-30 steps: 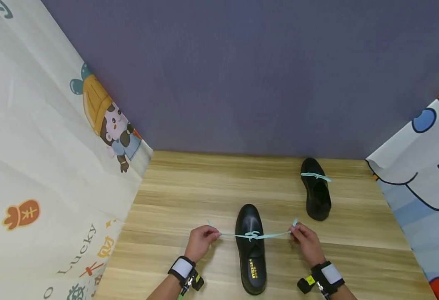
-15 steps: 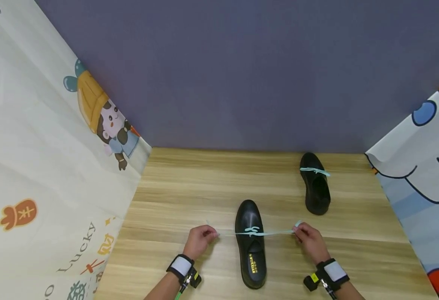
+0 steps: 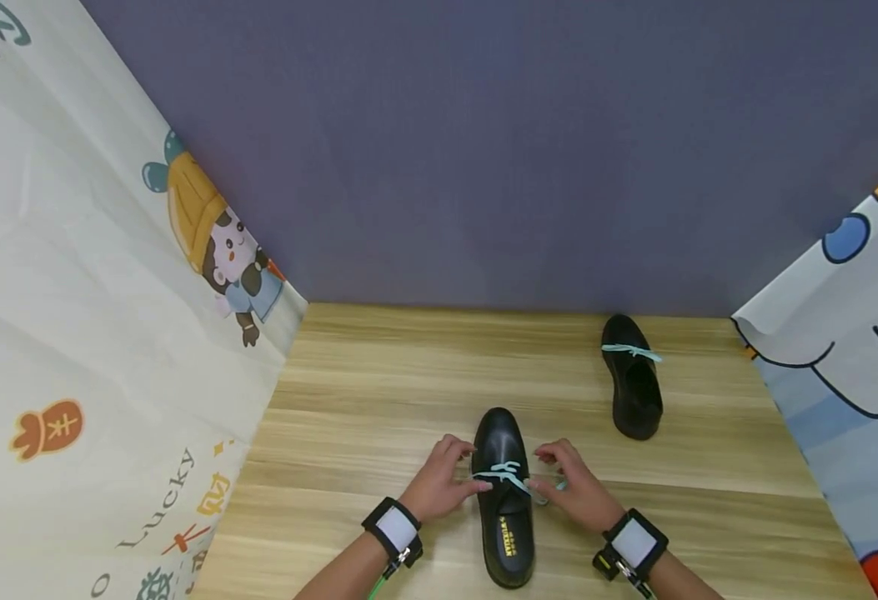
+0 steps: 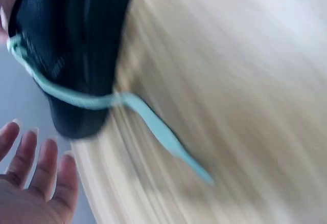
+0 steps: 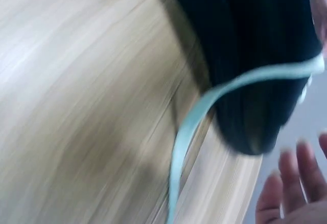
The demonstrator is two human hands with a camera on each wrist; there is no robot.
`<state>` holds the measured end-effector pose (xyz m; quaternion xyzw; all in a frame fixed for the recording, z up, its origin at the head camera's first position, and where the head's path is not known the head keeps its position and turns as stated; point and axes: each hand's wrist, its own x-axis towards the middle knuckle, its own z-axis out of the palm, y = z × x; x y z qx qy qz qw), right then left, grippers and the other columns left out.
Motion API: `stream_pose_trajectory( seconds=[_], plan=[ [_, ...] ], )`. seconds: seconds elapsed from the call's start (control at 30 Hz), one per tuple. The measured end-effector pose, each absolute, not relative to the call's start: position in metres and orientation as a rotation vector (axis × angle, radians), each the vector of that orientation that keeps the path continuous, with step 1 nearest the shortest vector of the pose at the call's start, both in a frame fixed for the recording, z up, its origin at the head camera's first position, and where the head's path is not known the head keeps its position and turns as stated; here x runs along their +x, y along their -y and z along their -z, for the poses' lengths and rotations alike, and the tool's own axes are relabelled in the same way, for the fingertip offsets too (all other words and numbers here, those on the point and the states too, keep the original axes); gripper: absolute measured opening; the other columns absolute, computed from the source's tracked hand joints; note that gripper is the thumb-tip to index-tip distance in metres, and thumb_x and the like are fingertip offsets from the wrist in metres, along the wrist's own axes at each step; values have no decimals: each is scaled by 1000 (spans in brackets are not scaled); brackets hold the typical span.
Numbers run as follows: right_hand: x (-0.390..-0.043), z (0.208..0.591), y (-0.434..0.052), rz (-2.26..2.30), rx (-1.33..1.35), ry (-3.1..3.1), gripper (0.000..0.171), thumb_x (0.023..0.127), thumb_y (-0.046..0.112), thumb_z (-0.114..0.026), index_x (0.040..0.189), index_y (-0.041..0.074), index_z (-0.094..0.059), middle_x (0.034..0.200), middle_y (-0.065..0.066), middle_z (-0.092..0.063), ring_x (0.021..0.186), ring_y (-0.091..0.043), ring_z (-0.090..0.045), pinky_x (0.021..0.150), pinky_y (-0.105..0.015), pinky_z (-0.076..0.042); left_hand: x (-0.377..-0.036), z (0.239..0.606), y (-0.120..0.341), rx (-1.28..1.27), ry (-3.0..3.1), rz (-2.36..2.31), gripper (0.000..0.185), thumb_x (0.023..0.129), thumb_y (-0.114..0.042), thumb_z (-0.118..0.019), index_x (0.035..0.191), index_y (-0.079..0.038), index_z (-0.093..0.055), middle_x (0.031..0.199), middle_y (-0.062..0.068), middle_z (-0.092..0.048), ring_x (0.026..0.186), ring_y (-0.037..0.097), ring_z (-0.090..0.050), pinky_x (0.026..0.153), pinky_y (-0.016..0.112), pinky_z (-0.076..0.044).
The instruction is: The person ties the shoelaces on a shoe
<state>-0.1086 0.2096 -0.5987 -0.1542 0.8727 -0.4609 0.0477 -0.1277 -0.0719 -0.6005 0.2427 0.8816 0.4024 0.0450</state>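
Observation:
A black leather shoe (image 3: 497, 433) rests on the wooden surface, toe pointing away. Mint-green shoelace (image 3: 504, 473) runs across its front, crossed at the middle. My left hand (image 3: 439, 483) is at the shoe's left side, thumb and fingers spread apart, the thumb over the shoe's edge. On the other side, my right hand (image 3: 575, 492) has its fingers parted too, its thumb close to the lace; whether it touches cannot be told. Both wrist views show loose fingers and a lace end (image 4: 158, 129) draped down the left side, with another lace end (image 5: 186, 132) hanging on the right.
A second black shoe (image 3: 637, 400) with a tied mint-green lace stands at the back right. The wooden surface (image 3: 378, 367) meets a dark grey-blue panel (image 3: 484, 167) behind. Printed white cloths flank it, one on the left (image 3: 108, 292) and one on the right (image 3: 821, 325).
Both hands have let go of the lace ends, which they held stretched out sideways, and have moved inward to the shoe. The lace now hangs slack on both sides.

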Motion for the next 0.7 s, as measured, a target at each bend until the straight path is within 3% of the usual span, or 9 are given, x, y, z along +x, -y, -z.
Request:
stream_pose_trajectory(
  seconds=[0.13,0.3,0.47,0.7],
  plan=[
    [-114,600,-199,1418,-596,-2506,26,94,30,-71,110,13,-60,101,1,-55,90,-15,-56,77,-33,-50,-130,599,54,870,-2641,-1173,50,88,-42,-77,121,-9,-57,105,1,-55,98,13,-49,85,23,-46],
    [-119,601,-196,1482,-717,-2391,11,96,20,-67,93,12,-61,87,6,-54,79,-5,-53,67,-25,-47,-132,599,48,931,-2627,-1050,27,89,-34,-77,99,-14,-61,85,-7,-53,82,4,-42,73,17,-37],
    [-122,603,-198,1493,-695,-2313,14,100,20,-60,96,6,-57,86,5,-53,77,-5,-52,65,-24,-46,-134,600,49,1009,-2556,-1023,19,96,-28,-69,86,-15,-58,81,-11,-48,77,1,-43,70,14,-36],
    [-122,599,-200,1491,-631,-2215,14,103,21,-56,102,8,-56,81,5,-53,70,-5,-51,61,-24,-45,-136,596,56,913,-2501,-1165,15,101,-20,-60,89,-12,-55,82,-9,-49,73,0,-45,66,15,-40]
  ],
)
